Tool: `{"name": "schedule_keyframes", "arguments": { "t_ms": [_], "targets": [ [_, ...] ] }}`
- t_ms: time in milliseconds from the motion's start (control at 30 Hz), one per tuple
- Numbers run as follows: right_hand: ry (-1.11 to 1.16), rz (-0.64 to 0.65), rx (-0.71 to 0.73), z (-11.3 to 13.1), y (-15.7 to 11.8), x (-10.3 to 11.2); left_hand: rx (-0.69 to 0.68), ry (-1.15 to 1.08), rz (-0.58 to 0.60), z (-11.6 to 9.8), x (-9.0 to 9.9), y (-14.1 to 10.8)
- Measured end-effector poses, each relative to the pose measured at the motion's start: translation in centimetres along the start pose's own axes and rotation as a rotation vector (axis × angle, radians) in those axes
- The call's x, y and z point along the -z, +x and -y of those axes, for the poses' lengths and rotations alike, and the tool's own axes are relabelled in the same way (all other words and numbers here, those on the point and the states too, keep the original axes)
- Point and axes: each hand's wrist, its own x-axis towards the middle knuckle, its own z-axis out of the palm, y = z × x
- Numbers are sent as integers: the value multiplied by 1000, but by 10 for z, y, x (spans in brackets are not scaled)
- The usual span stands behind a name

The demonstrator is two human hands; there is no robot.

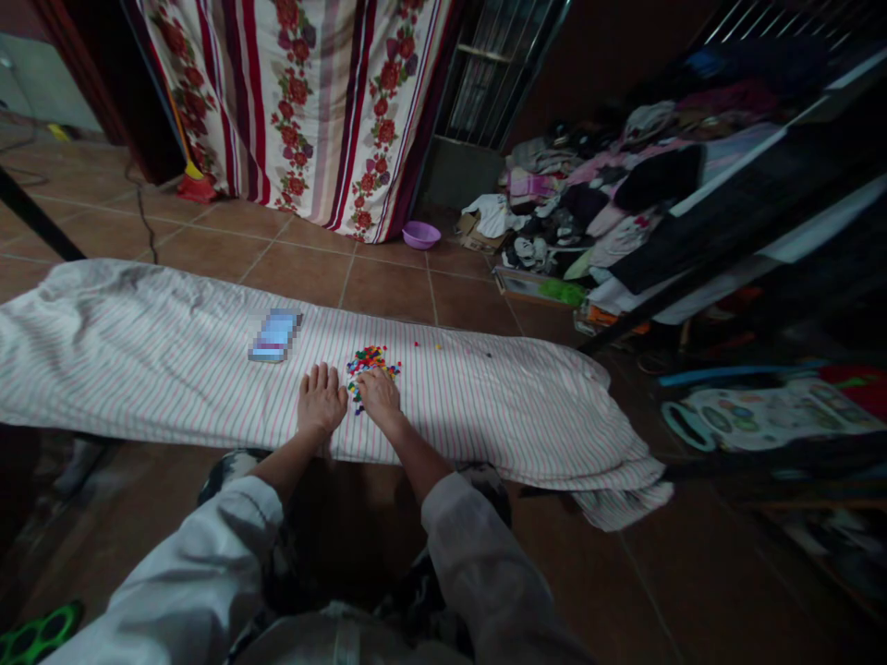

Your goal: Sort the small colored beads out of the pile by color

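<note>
Nearest us, the left hand (pixel 322 401) lies flat on the cloth-covered desk (pixel 499 406); the right hand (pixel 381 395) curls at the colourful pieces (pixel 369 357) spread there (we cannot tell whether it grips any). Past the left hand we see a phone (pixel 275 334), and farther, a purple bowl (pixel 421 236) on the floor (pixel 388 286).

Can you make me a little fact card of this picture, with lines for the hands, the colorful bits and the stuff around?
Colorful bits: most in one pile, a few strays to the right
Left hand: flat, palm down on the striped cloth, beside the pile
Right hand: fingers at the pile; can't tell if gripping any
Phone: on the cloth, blurred
Floor: purple bowl near the flowery curtain
</note>
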Motion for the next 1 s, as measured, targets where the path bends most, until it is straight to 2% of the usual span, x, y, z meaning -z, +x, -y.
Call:
{"name": "schedule_keyframes", "arguments": {
  "t_ms": [300,533,733,833,1000],
  "targets": [
    [-90,11,71,-1,1,-1,-17,4,-33,0,-1,0],
    [-41,-33,152,-4,-1,4,-18,16,-51,0,-4,0],
    [46,-157,52,-23,0,7,-30,17,-55,0,-3,-1],
    [91,-209,-15,-45,0,10,-23,21,-51,0,-2,0],
    [157,-328,-214,-84,4,17,-3,13,-22,-1,0,0]
  ]
}}
